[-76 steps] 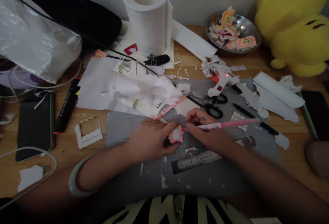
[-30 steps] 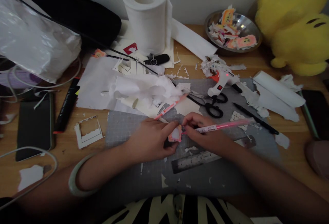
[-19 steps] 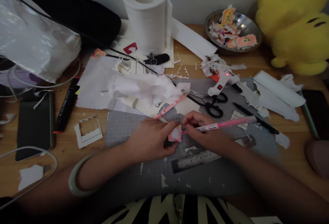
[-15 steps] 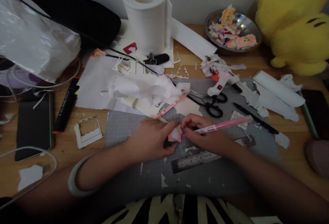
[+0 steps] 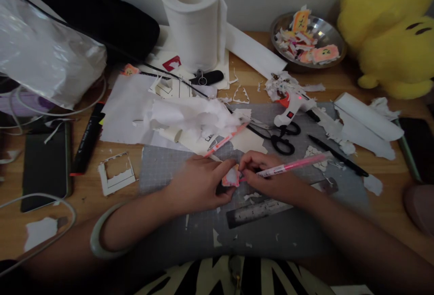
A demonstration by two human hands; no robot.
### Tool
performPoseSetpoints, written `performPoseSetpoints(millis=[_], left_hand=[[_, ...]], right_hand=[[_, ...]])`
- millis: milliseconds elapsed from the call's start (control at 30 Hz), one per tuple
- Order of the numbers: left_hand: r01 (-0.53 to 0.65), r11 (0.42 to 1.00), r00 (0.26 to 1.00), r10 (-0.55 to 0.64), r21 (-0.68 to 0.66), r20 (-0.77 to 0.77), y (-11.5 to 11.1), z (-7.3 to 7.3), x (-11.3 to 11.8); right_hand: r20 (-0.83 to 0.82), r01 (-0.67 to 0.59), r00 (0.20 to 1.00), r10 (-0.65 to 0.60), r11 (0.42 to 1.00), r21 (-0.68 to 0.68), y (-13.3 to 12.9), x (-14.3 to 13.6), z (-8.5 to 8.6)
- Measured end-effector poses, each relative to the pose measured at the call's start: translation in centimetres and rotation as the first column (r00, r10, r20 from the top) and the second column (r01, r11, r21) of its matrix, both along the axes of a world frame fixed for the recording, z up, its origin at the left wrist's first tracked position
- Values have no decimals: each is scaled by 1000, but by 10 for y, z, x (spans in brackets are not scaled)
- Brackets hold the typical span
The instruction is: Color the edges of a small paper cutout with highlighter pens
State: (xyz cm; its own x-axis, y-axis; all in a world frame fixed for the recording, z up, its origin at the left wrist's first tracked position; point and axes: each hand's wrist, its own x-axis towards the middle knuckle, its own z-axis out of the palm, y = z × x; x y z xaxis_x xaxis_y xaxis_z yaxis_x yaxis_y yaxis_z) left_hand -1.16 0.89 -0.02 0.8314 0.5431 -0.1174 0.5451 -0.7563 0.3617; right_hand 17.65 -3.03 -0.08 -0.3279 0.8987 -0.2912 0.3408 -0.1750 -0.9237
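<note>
1. Pink pen (image 5: 293,165) is above the cutting mat (image 5: 267,238), its long axis running mostly sideways, tip leftward at the small piece's edge, back end rightward and higher in view
2. Right hand (image 5: 273,181) has its fingers curled together, pinching the pen near the tip
3. Small pink-edged piece (image 5: 231,176), white in the middle, sits between the left hand's (image 5: 200,182) thumb and fingers, closed on it
4. Nearby, a ruler (image 5: 257,212) lies nearer the person, black-handled scissors (image 5: 284,146) beyond
</note>
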Motion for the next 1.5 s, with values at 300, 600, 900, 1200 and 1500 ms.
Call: performPoseSetpoints(millis=[300, 600, 900, 1200, 1500], left_hand=[[3, 1000, 1000, -3, -5, -10, 0, 0, 0], [2, 1000, 1000, -2, -4, 5, 0, 0, 0], [104, 995, 994, -103, -8, 26, -1, -1, -2], [95, 995, 994, -95, -3, 52, 0, -2, -2], [24, 1000, 999, -24, -1, 46, 0, -6, -1]], right_hand=[[-7, -13, 1000, 12, 1000, -20, -1, 0, 0], [-12, -25, 1000, 25, 1000, 5, -1, 1, -1], [35, 175, 983, -178, 982, 73, 0, 0, -4], [50, 122, 991, -124, 991, 56, 0, -1, -4], [53, 10, 999, -12, 999, 33, -1, -1, -2]])
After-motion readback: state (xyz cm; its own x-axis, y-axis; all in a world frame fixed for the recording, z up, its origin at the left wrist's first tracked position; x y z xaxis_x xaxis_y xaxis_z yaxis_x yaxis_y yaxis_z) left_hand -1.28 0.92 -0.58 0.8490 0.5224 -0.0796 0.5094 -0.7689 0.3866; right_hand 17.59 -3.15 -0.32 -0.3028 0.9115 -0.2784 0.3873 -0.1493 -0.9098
